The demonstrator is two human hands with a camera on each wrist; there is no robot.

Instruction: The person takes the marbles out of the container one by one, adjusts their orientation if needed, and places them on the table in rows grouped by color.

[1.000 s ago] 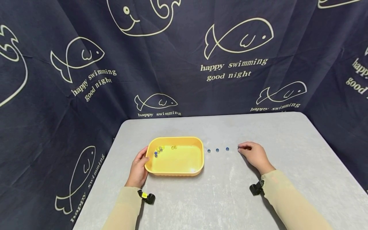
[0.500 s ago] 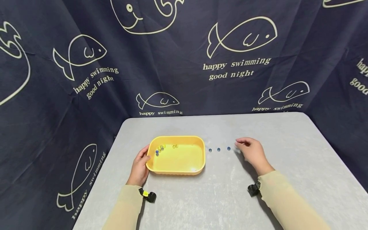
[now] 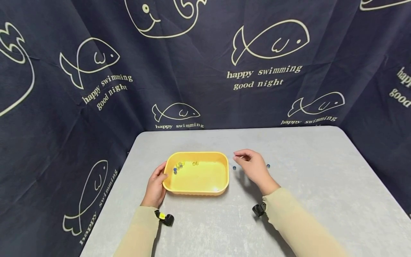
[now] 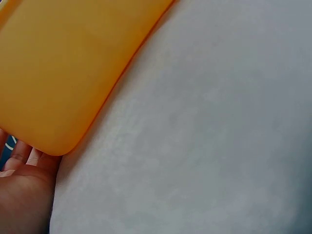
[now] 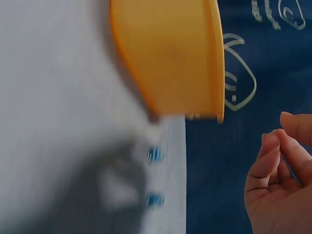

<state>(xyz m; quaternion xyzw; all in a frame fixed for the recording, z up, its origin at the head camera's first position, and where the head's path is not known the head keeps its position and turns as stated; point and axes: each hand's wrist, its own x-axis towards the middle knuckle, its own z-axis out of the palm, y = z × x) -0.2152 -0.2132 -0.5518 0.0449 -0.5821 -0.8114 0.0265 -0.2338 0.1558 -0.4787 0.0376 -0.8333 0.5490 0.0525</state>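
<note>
My left hand (image 3: 155, 189) grips the left end of a yellow plastic tub (image 3: 199, 180), thumb over its rim. Inside lie several small blue and clear yellowish beads (image 3: 177, 167), mostly by the left wall. Over the table just right of the tub, my right hand (image 3: 255, 169) hovers with fingers loosely bent; nothing shows between them in the right wrist view. Near its fingertips sits a small blue bead (image 3: 234, 167) on the table. Another blue bead (image 3: 268, 166) lies to the right of the hand. The head view hides the beads between them behind the hand.
A grey table (image 3: 218, 228) carries everything. Behind it and at both sides hangs a dark blue curtain (image 3: 205, 92) with fish drawings. A black wrist camera (image 3: 258, 210) is worn on the right wrist, and another wrist camera (image 3: 167, 219) on the left.
My right hand has let go of a blue bead at the right end of the row, risen and moved left towards the tub. My left hand stays on the tub.
</note>
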